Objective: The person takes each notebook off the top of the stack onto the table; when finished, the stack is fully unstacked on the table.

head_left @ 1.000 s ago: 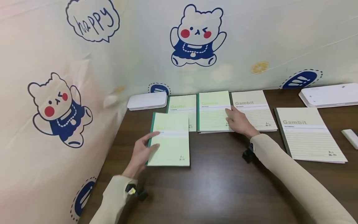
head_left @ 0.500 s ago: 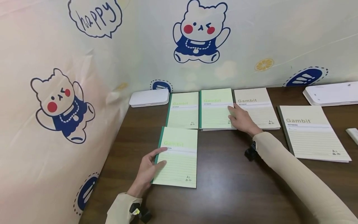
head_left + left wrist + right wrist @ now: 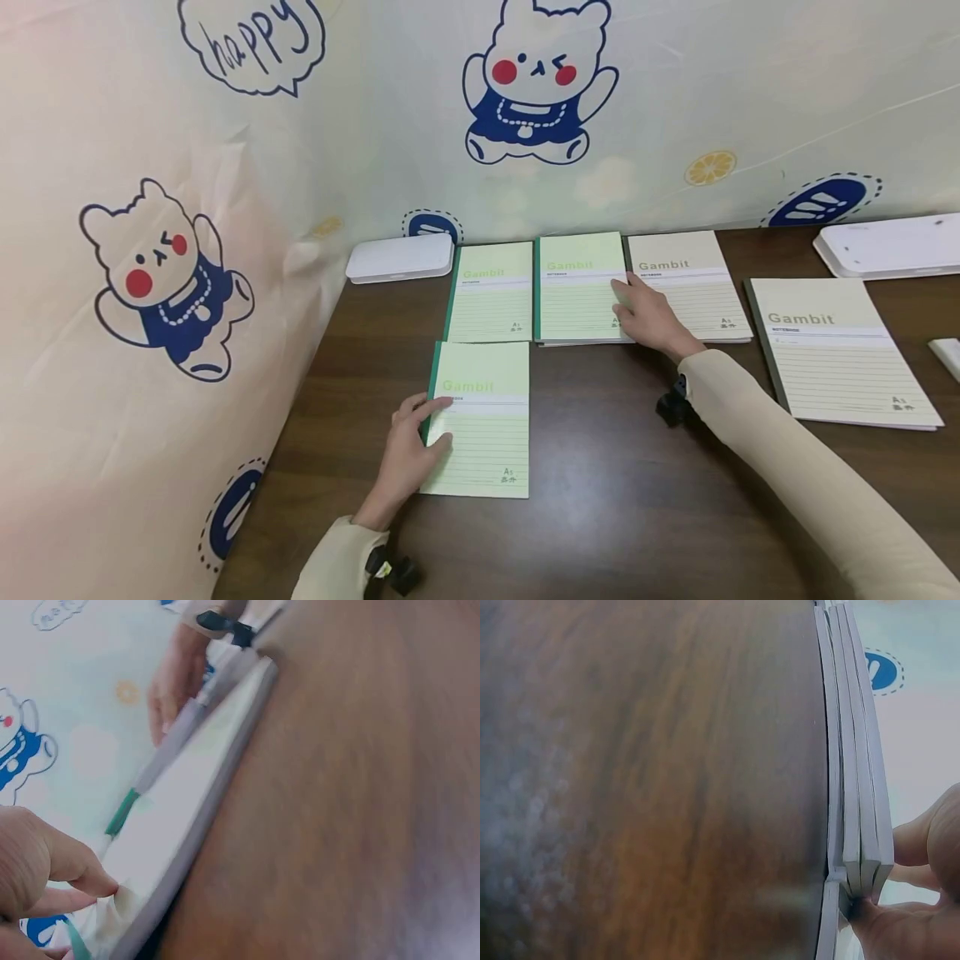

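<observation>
At the front left, my left hand holds a pale green Gambit notebook by its dark green spine, with index finger and thumb tips on the cover. In the left wrist view, the fingers of that hand grip near the notebook's spine. My right hand holds the lower right corner of a middle stack of notebooks. The right wrist view shows that stack edge-on, with fingers against its cover and corner. Another green notebook lies to its left, behind the held one.
A grey-spined notebook lies right of the middle stack; more lie farther right. White flat cases stand at the back left and back right. A small white object sits at the right edge. A printed cloth backs the table.
My left hand has brought the green notebook forward and slightly right, off the back notebook it overlapped, and it now lies in front. My right hand stays at the middle stack.
</observation>
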Demonstrator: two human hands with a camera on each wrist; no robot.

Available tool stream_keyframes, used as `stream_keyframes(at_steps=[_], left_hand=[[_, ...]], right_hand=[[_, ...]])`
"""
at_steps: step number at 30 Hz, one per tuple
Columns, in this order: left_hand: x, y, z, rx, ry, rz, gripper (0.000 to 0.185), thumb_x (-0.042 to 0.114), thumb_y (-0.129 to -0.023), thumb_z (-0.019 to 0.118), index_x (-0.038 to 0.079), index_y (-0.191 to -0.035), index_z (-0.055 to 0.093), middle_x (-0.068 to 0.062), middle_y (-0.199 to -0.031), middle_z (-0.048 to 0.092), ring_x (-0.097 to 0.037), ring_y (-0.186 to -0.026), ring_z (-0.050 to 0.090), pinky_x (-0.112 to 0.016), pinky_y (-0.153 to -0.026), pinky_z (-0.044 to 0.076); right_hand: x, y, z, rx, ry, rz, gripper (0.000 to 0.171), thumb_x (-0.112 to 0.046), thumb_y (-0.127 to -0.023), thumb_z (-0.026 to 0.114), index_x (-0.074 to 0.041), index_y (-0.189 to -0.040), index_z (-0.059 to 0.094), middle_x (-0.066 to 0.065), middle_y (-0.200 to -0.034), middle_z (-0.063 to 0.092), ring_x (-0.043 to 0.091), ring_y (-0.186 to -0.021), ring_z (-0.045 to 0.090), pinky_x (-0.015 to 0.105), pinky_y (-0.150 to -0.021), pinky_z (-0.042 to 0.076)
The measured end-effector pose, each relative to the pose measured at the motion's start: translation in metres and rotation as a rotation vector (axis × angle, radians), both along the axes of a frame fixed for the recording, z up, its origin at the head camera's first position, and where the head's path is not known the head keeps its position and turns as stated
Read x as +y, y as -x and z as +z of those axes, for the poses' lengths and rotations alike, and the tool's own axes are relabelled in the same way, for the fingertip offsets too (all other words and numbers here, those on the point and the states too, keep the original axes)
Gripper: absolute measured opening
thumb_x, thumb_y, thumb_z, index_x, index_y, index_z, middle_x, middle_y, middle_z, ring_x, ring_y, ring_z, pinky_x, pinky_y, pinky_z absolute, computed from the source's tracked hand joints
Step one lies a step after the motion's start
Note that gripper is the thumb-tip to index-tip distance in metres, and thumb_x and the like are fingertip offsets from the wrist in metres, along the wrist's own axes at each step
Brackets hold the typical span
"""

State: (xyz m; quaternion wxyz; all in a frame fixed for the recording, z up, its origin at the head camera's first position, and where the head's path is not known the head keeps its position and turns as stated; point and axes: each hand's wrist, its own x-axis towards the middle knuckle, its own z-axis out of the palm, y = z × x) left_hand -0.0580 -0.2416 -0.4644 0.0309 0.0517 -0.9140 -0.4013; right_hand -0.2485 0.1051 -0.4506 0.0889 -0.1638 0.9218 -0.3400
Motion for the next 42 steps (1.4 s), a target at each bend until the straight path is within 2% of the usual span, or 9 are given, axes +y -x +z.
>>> stream_keyframes(at_steps=[7, 14, 17, 20, 24, 27, 31, 36, 42], left_hand=[[0.005, 0.0, -0.002, 0.082, 0.106, -0.052, 0.041, 0.0, -0.079, 0.071, 0.005, -0.12, 0.068, -0.024, -0.138, 0.042, -0.038, -0.117, 0.034, -0.053, -0.093, 0.027], [0.011, 0.017, 0.011, 0.108, 0.095, -0.023, 0.04, 0.007, -0.079, 0.073, 0.008, -0.119, 0.068, -0.021, -0.139, 0.044, -0.036, -0.12, 0.036, -0.046, -0.089, 0.038], [0.02, 0.044, 0.029, 0.182, 0.059, -0.061, 0.043, 0.012, -0.082, 0.073, 0.01, -0.124, 0.065, -0.019, -0.139, 0.045, -0.035, -0.124, 0.039, -0.05, -0.094, 0.039], [0.038, 0.083, 0.051, 0.221, -0.015, -0.133, 0.047, 0.014, -0.086, 0.07, 0.013, -0.131, 0.059, -0.014, -0.141, 0.046, -0.033, -0.129, 0.041, -0.054, -0.099, 0.04], [0.072, 0.137, 0.066, 0.156, -0.072, -0.248, 0.053, 0.018, -0.089, 0.068, 0.012, -0.139, 0.051, -0.012, -0.142, 0.05, -0.033, -0.131, 0.046, -0.051, -0.103, 0.043], [0.095, 0.169, 0.059, 0.03, 0.0, -0.311, 0.061, 0.025, -0.091, 0.066, 0.012, -0.146, 0.042, -0.014, -0.145, 0.048, -0.035, -0.133, 0.045, -0.049, -0.106, 0.042], [0.114, 0.194, 0.037, -0.103, 0.162, -0.345, 0.074, 0.033, -0.09, 0.067, 0.009, -0.151, 0.032, -0.016, -0.149, 0.043, -0.033, -0.138, 0.04, -0.047, -0.111, 0.038], [0.126, 0.205, 0.017, -0.097, 0.303, -0.347, 0.077, 0.039, -0.087, 0.07, 0.002, -0.147, 0.038, -0.018, -0.144, 0.048, -0.037, -0.135, 0.042, -0.046, -0.11, 0.038], [0.134, 0.208, 0.017, -0.068, 0.313, -0.342, 0.077, 0.041, -0.087, 0.069, 0.003, -0.147, 0.038, -0.018, -0.145, 0.046, -0.037, -0.136, 0.04, -0.046, -0.11, 0.038]], right_hand=[[0.004, -0.001, 0.003, -0.008, 0.007, -0.012, 0.053, -0.009, -0.101, 0.041, 0.007, -0.149, 0.026, 0.031, -0.157, 0.01, 0.046, -0.146, 0.013, 0.058, -0.117, 0.018], [0.01, -0.001, 0.002, 0.001, 0.022, -0.02, 0.052, -0.009, -0.101, 0.041, 0.007, -0.149, 0.026, 0.031, -0.158, 0.011, 0.045, -0.146, 0.013, 0.058, -0.117, 0.018], [0.01, -0.001, 0.001, 0.005, 0.025, -0.021, 0.052, -0.008, -0.101, 0.041, 0.007, -0.149, 0.027, 0.031, -0.157, 0.011, 0.045, -0.146, 0.013, 0.058, -0.117, 0.018], [0.009, 0.0, -0.001, 0.005, 0.033, -0.027, 0.052, -0.008, -0.101, 0.041, 0.007, -0.148, 0.027, 0.03, -0.158, 0.011, 0.044, -0.147, 0.013, 0.057, -0.117, 0.017], [0.005, 0.001, -0.005, 0.002, 0.042, -0.029, 0.052, -0.009, -0.1, 0.041, 0.007, -0.148, 0.028, 0.03, -0.158, 0.012, 0.043, -0.147, 0.013, 0.056, -0.118, 0.017], [0.0, 0.001, -0.007, 0.01, 0.049, -0.029, 0.052, -0.008, -0.1, 0.042, 0.007, -0.148, 0.029, 0.031, -0.157, 0.013, 0.044, -0.146, 0.015, 0.056, -0.118, 0.018], [-0.006, -0.001, -0.008, 0.016, 0.055, -0.025, 0.051, -0.008, -0.1, 0.042, 0.007, -0.147, 0.03, 0.032, -0.156, 0.015, 0.045, -0.146, 0.016, 0.056, -0.118, 0.018], [-0.007, -0.002, -0.007, 0.023, 0.031, -0.03, 0.051, -0.007, -0.1, 0.043, 0.008, -0.147, 0.031, 0.033, -0.156, 0.016, 0.046, -0.145, 0.017, 0.056, -0.117, 0.02], [0.0, -0.001, -0.005, 0.052, 0.013, -0.041, 0.05, -0.006, -0.099, 0.042, 0.009, -0.146, 0.032, 0.034, -0.155, 0.017, 0.047, -0.144, 0.019, 0.056, -0.116, 0.021]])
